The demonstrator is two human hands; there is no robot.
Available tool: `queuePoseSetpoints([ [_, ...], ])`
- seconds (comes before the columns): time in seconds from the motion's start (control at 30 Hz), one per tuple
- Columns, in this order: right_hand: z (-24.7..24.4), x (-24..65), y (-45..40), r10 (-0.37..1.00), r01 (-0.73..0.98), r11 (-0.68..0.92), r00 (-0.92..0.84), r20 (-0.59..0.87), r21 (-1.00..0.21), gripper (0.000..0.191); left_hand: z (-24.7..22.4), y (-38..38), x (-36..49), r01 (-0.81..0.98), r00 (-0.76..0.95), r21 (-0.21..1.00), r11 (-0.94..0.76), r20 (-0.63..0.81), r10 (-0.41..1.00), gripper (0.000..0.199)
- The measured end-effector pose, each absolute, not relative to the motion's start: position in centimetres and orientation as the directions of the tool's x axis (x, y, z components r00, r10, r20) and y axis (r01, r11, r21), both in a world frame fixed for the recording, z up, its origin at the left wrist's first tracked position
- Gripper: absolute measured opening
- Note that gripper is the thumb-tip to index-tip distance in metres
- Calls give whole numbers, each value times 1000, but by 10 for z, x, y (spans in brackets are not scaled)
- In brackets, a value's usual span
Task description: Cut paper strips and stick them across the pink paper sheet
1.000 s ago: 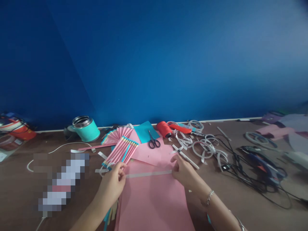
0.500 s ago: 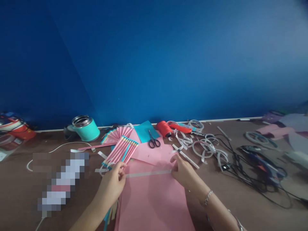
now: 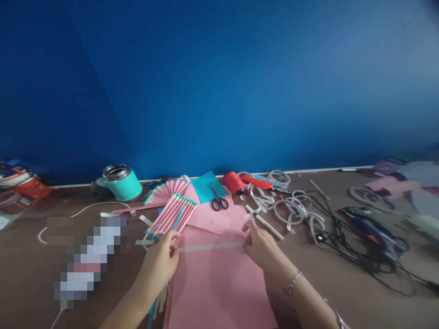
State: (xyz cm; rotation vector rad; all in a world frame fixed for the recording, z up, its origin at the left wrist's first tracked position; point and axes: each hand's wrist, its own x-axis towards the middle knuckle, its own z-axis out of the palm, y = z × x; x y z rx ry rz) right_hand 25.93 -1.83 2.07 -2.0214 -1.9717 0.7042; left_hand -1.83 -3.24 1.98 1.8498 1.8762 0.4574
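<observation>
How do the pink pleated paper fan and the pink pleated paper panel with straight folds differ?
The pink pleated paper fan spreads its folds in an arc; the pink pleated paper panel keeps its folds roughly parallel. The fan lies farther back, while the panel is nearer the left hand. The panel has a loose teal strip across it; none shows across the fan. Both are pink with teal edging.

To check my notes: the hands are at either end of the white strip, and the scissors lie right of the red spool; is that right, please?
Not quite: the head view shows the scissors lying left of the red spool. The left hand and right hand are at either end of the white strip, as you say.
</observation>
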Motion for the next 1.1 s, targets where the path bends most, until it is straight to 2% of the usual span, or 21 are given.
queuePoseSetpoints([
  [0.33,29,257,-21,981,894,-72,-16,-192,-441,33,16,-35,-17,886,40,464,-24,-25,999,27],
  [0.57,33,269,-20,983,927,-119,59,-173,-355,27,20,-36,-14,934,44,356,-37,-13,999,19],
  [0.7,25,282,-16,979,884,-130,42,-199,-449,20,22,-40,-15,950,61,306,-61,11,998,13],
  [0.8,16,291,-13,978,809,-120,-3,-208,-575,15,24,-45,-12,946,95,292,-144,175,980,19],
  [0.87,13,295,-11,978,758,-135,-1,-208,-638,16,24,-51,-7,930,154,274,-244,314,937,25],
  [0.93,14,296,-11,984,749,-131,17,-178,-649,13,24,-59,1,893,266,244,-377,389,882,30],
  [1.0,18,294,-12,992,780,-89,15,-124,-620,8,20,-68,8,845,404,200,-496,368,837,35],
  [1.1,24,286,-13,998,822,-12,-22,-54,-569,11,9,-78,15,791,558,127,-598,250,791,44],
])
